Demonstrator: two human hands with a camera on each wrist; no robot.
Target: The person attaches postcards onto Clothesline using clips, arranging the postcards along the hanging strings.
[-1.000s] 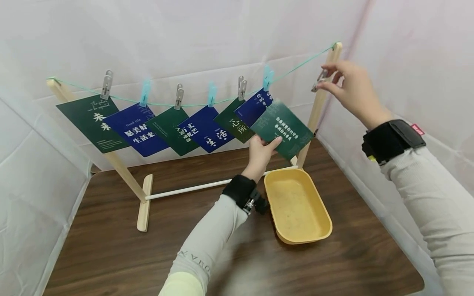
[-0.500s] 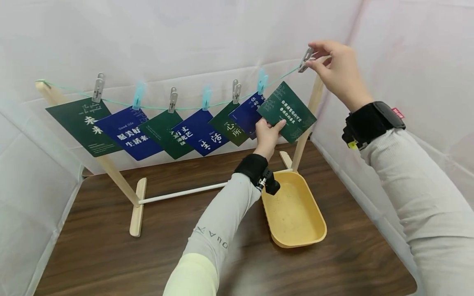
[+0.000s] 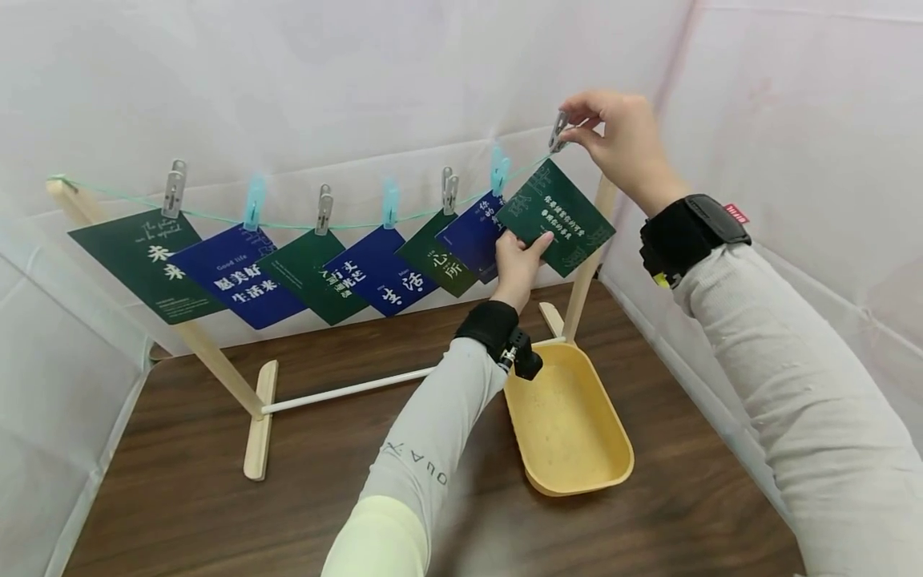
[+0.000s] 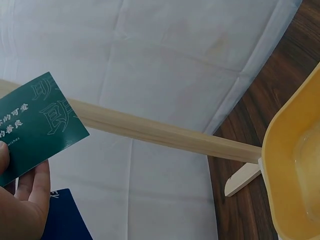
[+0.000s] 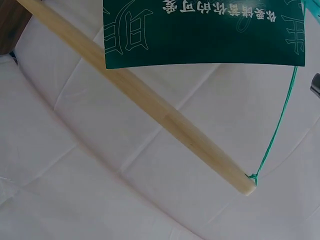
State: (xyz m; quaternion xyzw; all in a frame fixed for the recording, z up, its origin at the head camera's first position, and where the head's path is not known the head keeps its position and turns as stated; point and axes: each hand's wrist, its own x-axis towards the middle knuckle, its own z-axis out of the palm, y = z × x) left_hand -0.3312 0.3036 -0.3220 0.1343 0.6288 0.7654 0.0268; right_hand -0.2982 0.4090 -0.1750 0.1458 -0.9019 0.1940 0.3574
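Note:
My left hand pinches a green card with white writing, thumb in front, just below the green string. The left wrist view shows the same hand holding the card from below. My right hand pinches a grey clothespin at the string, right above the card's top corner. Whether its jaws have string or card between them cannot be made out. In the right wrist view only the edge of the clothespin shows.
Several green and blue cards, such as a blue card, hang from the string on grey and light blue clothespins. Wooden posts hold the string. A yellow basket stands on the brown table, with white sheeting behind.
My right hand has brought the grey clothespin leftward from beside the right post to the string above the card. My left hand has raised the card towards the string.

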